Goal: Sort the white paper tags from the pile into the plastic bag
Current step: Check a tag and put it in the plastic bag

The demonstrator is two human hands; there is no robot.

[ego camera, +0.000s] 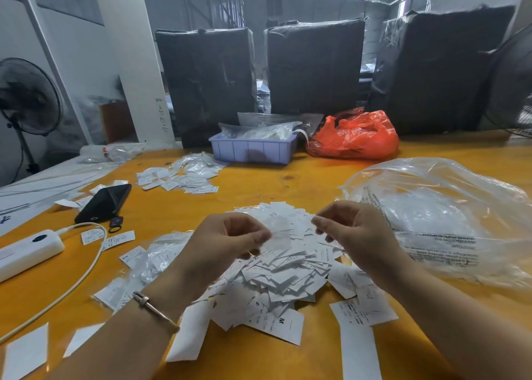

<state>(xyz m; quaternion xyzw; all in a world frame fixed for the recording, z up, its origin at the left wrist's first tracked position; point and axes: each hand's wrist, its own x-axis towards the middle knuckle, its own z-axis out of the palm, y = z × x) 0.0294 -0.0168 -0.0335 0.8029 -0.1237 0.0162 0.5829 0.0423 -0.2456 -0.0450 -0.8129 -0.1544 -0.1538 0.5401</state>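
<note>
A pile of white paper tags [288, 270] lies on the orange table [288, 178] in front of me. Above it, my left hand [227, 244] and my right hand [351, 230] pinch the two ends of a small clear plastic bag [280, 233] stretched between them. The little bag is blurred and see-through, and I cannot tell what it holds. A large crumpled clear plastic bag [443, 215] with printed warnings lies to the right of the pile.
A black phone [103, 202], a white power bank [26, 250] with a cable, and loose tags lie at left. Further back are more bagged tags [184, 175], a lilac bin [253, 146], an orange bag [354, 135] and black-wrapped bales [313, 68].
</note>
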